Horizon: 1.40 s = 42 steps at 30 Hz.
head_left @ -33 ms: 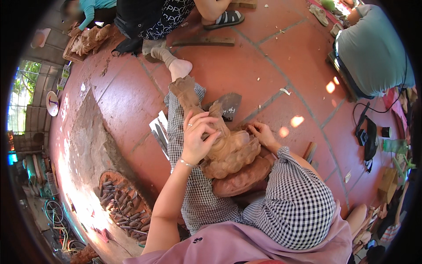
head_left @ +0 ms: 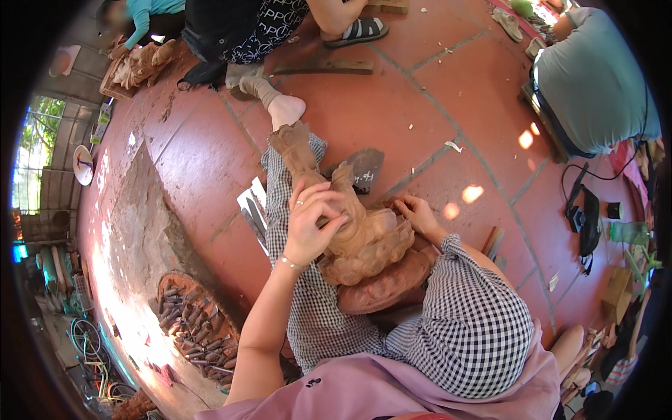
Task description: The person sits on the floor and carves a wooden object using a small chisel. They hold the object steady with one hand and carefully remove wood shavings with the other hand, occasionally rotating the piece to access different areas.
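Note:
A brown wooden carving [head_left: 374,241] with rounded, petal-like relief leans between my legs, its narrower end stretching along my left leg. It rests against a thick, reddish-brown rounded piece [head_left: 385,285] in my lap. My left hand [head_left: 311,220] is over the carving's left side, fingers curled and the thumb drawn close to them; whatever they pinch, if anything, is hidden. At the carving's right edge, my right hand [head_left: 418,215] has bent fingers pressed together against the wood. Its fingertips are partly hidden.
A tray of several carving tools [head_left: 199,329] lies to my left, beside a flat grey-brown slab [head_left: 147,210]. A dark flat piece [head_left: 365,169] stands beyond the carving. Other people sit ahead and at right. A wooden bar [head_left: 323,67] lies on the tiled floor.
My left hand has shifted very slightly left over the carving. The right hand and the carving look almost unchanged.

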Each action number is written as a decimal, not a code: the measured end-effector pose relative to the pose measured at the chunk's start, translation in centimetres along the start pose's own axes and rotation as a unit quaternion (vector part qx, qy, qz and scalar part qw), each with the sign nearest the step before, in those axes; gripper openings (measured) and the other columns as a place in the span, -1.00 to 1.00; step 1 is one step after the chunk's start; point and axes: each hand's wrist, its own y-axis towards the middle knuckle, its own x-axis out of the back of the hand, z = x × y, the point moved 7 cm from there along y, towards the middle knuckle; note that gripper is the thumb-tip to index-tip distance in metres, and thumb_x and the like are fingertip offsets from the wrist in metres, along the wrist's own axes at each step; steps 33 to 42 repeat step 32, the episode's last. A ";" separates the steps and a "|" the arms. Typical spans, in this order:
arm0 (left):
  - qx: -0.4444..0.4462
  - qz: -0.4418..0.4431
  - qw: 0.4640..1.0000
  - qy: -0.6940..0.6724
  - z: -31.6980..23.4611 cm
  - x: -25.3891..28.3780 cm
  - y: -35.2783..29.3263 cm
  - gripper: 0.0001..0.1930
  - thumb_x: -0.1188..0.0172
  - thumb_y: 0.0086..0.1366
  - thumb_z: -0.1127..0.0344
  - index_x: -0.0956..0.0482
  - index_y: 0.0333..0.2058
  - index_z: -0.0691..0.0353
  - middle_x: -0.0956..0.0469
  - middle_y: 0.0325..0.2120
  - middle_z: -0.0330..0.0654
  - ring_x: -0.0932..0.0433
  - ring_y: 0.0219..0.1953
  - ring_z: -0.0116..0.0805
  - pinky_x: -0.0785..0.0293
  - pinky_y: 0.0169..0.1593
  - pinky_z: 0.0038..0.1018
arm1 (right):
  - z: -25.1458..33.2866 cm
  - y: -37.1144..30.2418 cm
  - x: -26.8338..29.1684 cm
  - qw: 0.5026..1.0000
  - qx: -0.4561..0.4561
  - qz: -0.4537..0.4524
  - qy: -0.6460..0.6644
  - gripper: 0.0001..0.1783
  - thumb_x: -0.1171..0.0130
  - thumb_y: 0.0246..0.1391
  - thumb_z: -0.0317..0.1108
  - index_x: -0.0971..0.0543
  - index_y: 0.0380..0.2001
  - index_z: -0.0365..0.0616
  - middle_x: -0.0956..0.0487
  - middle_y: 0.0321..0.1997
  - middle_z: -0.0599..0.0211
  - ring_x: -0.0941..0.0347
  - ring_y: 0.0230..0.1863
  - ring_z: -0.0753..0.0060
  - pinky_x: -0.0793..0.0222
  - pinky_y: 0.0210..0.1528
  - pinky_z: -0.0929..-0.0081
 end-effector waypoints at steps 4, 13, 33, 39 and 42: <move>-0.006 -0.017 1.000 0.005 -0.2 0.1 -0.4 -0.77 -0.43 -0.01 0.41 -0.49 -0.59 0.13 -0.65 -0.14 -0.28 -0.45 0.16 -0.15 0.02 0.38 -0.02 | -0.1 0.3 -0.2 1.000 0.004 0.003 0.028 -0.70 -0.12 0.28 -0.24 -0.63 -0.20 -0.29 -0.65 -0.41 0.31 -0.49 -0.42 0.53 -0.43 -0.32 0.46; 0.018 -0.075 0.994 0.072 -1.8 -0.6 -0.5 -0.78 -0.43 -0.01 0.43 -0.49 -0.56 0.13 -0.64 -0.17 -0.27 -0.48 0.12 -0.16 -0.06 0.36 0.00 | 0.1 0.2 0.1 0.999 0.025 -0.017 -0.014 -0.71 -0.14 0.26 -0.23 -0.63 -0.25 -0.29 -0.59 -0.49 0.28 -0.44 -0.46 0.52 -0.40 -0.36 0.44; 0.337 -0.199 0.902 -0.184 6.8 3.0 -10.1 -0.85 -0.45 0.11 0.37 -0.63 -0.39 0.20 -0.63 -0.11 -0.23 -0.50 0.08 -0.13 -0.25 0.25 -0.18 | -2.2 0.8 -0.7 0.997 -0.044 0.048 0.032 -0.69 -0.10 0.31 -0.22 -0.64 -0.13 -0.24 -0.66 -0.34 0.30 -0.52 -0.30 0.58 -0.43 -0.21 0.54; 0.337 -0.199 0.902 -0.184 6.8 3.0 -10.1 -0.85 -0.45 0.11 0.37 -0.63 -0.39 0.20 -0.63 -0.11 -0.23 -0.50 0.08 -0.13 -0.25 0.25 -0.18 | -2.2 0.8 -0.7 0.997 -0.044 0.048 0.032 -0.69 -0.10 0.31 -0.22 -0.64 -0.13 -0.24 -0.66 -0.34 0.30 -0.52 -0.30 0.58 -0.43 -0.21 0.54; 0.337 -0.199 0.902 -0.184 6.8 3.0 -10.1 -0.85 -0.45 0.11 0.37 -0.63 -0.39 0.20 -0.63 -0.11 -0.23 -0.50 0.08 -0.13 -0.25 0.25 -0.18 | -2.2 0.8 -0.7 0.997 -0.044 0.048 0.032 -0.69 -0.10 0.31 -0.22 -0.64 -0.13 -0.24 -0.66 -0.34 0.30 -0.52 -0.30 0.58 -0.43 -0.21 0.54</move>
